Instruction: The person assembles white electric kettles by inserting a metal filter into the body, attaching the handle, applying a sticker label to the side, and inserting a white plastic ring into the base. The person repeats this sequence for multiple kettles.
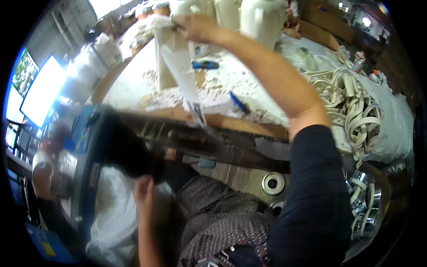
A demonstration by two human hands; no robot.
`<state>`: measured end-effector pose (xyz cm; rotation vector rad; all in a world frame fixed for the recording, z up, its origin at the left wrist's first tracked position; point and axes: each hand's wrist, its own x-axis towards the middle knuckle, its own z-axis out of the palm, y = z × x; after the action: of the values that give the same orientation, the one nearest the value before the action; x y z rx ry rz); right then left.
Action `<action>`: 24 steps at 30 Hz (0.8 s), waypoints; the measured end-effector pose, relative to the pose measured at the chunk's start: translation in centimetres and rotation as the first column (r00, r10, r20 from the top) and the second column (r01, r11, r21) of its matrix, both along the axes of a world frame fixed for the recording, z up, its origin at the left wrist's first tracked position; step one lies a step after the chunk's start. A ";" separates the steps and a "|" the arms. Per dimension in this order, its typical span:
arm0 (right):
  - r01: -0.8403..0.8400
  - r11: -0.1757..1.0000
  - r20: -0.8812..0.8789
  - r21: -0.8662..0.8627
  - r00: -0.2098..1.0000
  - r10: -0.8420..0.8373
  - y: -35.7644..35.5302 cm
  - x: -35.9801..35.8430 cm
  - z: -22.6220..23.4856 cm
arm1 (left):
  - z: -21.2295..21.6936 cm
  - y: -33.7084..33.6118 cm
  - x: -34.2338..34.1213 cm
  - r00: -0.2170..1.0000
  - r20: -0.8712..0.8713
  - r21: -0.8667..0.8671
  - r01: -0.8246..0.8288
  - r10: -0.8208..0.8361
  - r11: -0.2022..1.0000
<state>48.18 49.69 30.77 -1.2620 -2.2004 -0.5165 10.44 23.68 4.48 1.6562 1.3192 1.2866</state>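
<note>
Raised over the far side of the table, my right hand [195, 27] is closed on the top of a thin white plastic bag [180, 66]. The bag hangs down in a long strip, its lower end blurred at the table's front edge. Low at the left, my left hand [143, 189] is beside a dark shape and a crumpled white plastic liner [114, 202]. Its fingers are blurred and partly hidden, so I cannot make out any hold. A blue-handled tool [239, 102] and another blue tool [205, 65] lie on the table.
White jugs [262, 22] stand at the back of the scrap-strewn table [133, 84]. Cream curved handles [351, 104] are heaped at the right, above a box of shiny metal rings [367, 200]. A white ring-shaped part [272, 183] lies on the floor. Another person's hand [292, 32] shows behind.
</note>
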 end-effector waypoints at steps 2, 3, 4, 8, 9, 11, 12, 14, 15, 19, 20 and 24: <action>-0.427 0.900 -0.085 0.087 0.897 0.433 -2.2 0.1 1.7 | 3.5 2.7 3.8 0.992 0.073 0.125 0.089 -0.099 0.988; -0.288 0.952 -0.045 -0.100 0.957 0.285 -6.7 -1.4 4.0 | 5.3 3.2 4.6 0.997 0.052 0.153 0.049 -0.058 0.987; -0.331 0.928 -0.074 -0.173 0.944 0.323 -9.2 -2.9 4.9 | 7.4 3.8 5.6 0.998 0.035 0.280 0.037 -0.049 0.959; -0.639 0.711 -0.293 -0.292 0.768 0.570 -14.6 -5.1 6.1 | 14.7 6.6 10.0 0.998 -0.026 0.568 0.066 -0.062 0.821; -0.691 0.688 -0.273 -0.222 0.721 0.636 -14.6 -5.6 5.7 | 16.0 6.7 10.8 0.996 -0.011 0.590 0.079 -0.090 0.804; -0.767 0.635 -0.196 -0.091 0.639 0.744 -14.5 -6.3 4.8 | 17.4 5.0 13.7 0.898 0.247 0.376 0.256 -0.363 0.890; -0.791 0.610 -0.145 -0.033 0.608 0.781 -14.6 -6.3 4.5 | 17.3 4.3 15.4 0.837 0.355 0.339 0.300 -0.417 0.891; -0.808 0.588 -0.188 -0.040 0.584 0.790 -14.9 -6.4 4.2 | 16.6 3.8 16.7 0.740 0.528 0.255 0.330 -0.417 0.909; -0.803 0.594 -0.272 -0.052 0.583 0.765 -15.0 -6.5 3.9 | 15.6 4.0 17.1 0.706 0.599 0.203 0.323 -0.378 0.924; -0.736 0.669 -0.429 0.102 0.574 0.697 -14.6 -6.5 1.5 | 12.9 6.0 18.2 0.788 0.563 0.056 0.263 -0.248 0.963; -0.693 0.704 -0.431 0.156 0.594 0.680 -14.5 -6.2 0.8 | 13.1 5.9 18.8 0.741 0.624 0.117 0.223 -0.246 0.968; -0.552 0.821 -0.516 0.145 0.666 0.538 -14.6 -3.8 -2.3 | 12.3 6.8 15.6 0.746 0.652 0.066 0.118 -0.132 0.991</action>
<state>44.36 35.14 28.48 -0.5749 -1.9404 0.1119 26.01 30.51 16.74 1.0990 0.7451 1.5983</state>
